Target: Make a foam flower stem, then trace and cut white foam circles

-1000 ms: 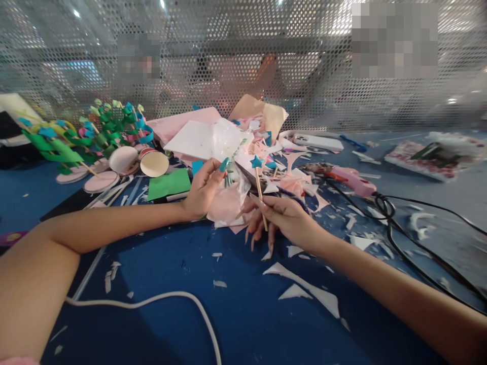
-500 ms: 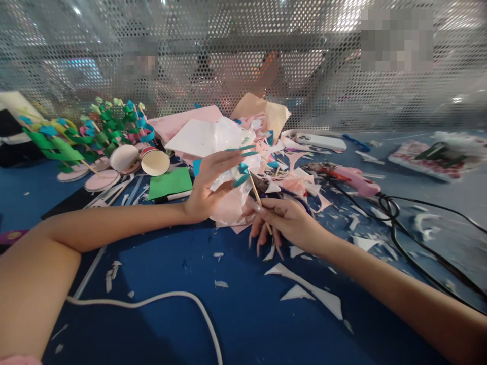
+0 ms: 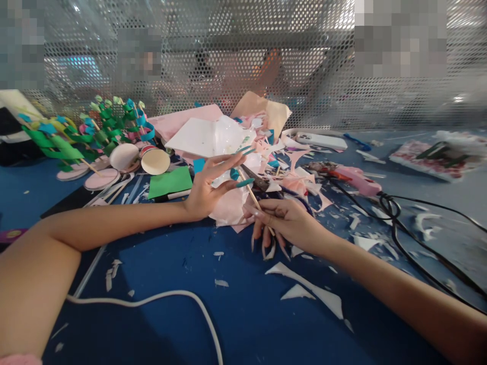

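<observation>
My right hand (image 3: 284, 220) pinches a thin wooden stick (image 3: 251, 194) that slants up to the left over a pile of pink paper scraps (image 3: 232, 205). A small blue star piece (image 3: 234, 173) sits at the stick's top end, right at the fingertips of my left hand (image 3: 213, 185). That left hand is raised with its teal-nailed fingers spread, thumb and fingers touching the star piece from either side. A clear plastic bag (image 3: 228, 136) lies just behind the left hand.
Finished green and blue paper decorations on sticks (image 3: 87, 134) stand at the left with round card discs (image 3: 154, 161). A pink glue gun (image 3: 355, 181) and black cables (image 3: 403, 228) lie at the right, a white cable (image 3: 160, 299) in front. A perforated metal screen (image 3: 243, 61) closes the back.
My left hand let go of the plastic bag, opened its fingers and came to the star on the stick. My right hand tilted the stick leftward and sank a little.
</observation>
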The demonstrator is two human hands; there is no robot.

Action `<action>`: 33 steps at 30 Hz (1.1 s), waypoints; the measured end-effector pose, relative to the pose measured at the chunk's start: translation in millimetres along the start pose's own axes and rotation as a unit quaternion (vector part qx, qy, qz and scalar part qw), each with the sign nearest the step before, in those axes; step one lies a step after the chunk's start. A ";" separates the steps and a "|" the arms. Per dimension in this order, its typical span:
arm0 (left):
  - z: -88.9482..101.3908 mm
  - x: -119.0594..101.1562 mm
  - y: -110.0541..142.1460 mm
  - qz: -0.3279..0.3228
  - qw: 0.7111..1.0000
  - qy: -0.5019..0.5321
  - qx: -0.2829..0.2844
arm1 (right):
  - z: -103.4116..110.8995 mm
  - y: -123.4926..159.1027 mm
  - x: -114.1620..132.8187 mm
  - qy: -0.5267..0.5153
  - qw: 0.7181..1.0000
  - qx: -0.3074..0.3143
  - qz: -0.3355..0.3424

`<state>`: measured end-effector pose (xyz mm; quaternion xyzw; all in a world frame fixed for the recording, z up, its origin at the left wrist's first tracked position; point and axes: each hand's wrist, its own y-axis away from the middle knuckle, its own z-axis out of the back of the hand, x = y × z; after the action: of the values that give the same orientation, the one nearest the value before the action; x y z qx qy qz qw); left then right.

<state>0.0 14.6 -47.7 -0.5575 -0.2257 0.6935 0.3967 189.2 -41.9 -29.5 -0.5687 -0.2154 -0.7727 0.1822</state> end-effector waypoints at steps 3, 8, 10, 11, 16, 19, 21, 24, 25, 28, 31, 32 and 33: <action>-0.4 -2.2 -0.5 0.021 1.000 0.008 0.005 | -0.1 0.6 -0.1 0.003 1.000 -0.002 0.004; -0.9 -4.0 -1.6 0.058 0.997 0.057 0.002 | 0.3 0.7 -2.0 0.008 1.000 0.001 0.007; -1.0 -3.3 -1.4 0.057 0.996 0.066 0.001 | 0.5 0.5 -2.7 0.012 1.000 0.000 0.008; -1.0 -2.9 -1.2 0.052 0.997 0.064 0.003 | 0.5 0.4 -2.9 0.014 1.000 0.000 0.009; -0.6 -1.9 -0.1 0.035 0.999 0.034 0.015 | -0.6 0.2 -2.2 0.015 1.000 -0.005 0.004; -0.2 -2.0 -0.1 0.030 0.999 0.027 0.013 | -1.6 0.2 -1.5 0.011 1.000 -0.010 0.001; 0.0 -2.1 -0.2 0.031 0.999 0.029 0.009 | -2.0 0.3 -1.5 0.010 1.000 -0.008 -0.001; -0.1 -2.8 -0.1 0.039 0.999 0.031 0.006 | -1.7 0.8 -1.5 0.015 1.000 -0.007 -0.002; -0.2 -3.2 0.0 0.042 0.999 0.032 0.006 | -1.4 1.0 -1.4 0.018 1.000 -0.008 -0.003; -0.5 -4.1 0.1 0.042 0.998 0.036 0.005 | -0.8 1.7 -0.9 0.024 1.000 -0.007 -0.005; -0.3 -3.2 0.0 0.031 0.999 0.037 0.007 | -1.0 2.4 -0.9 0.024 1.000 -0.005 -0.007; -0.1 -2.3 0.1 0.026 0.999 0.037 0.009 | -1.2 2.6 -1.0 0.023 1.000 -0.005 -0.007; 0.1 -1.1 0.1 0.021 0.999 0.035 0.011 | -1.4 2.8 -1.3 0.023 1.000 -0.004 -0.006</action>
<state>-0.1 13.6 -47.1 -0.5818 -0.1925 0.6842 0.3954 189.9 -44.9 -30.7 -0.5501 -0.2111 -0.7877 0.1799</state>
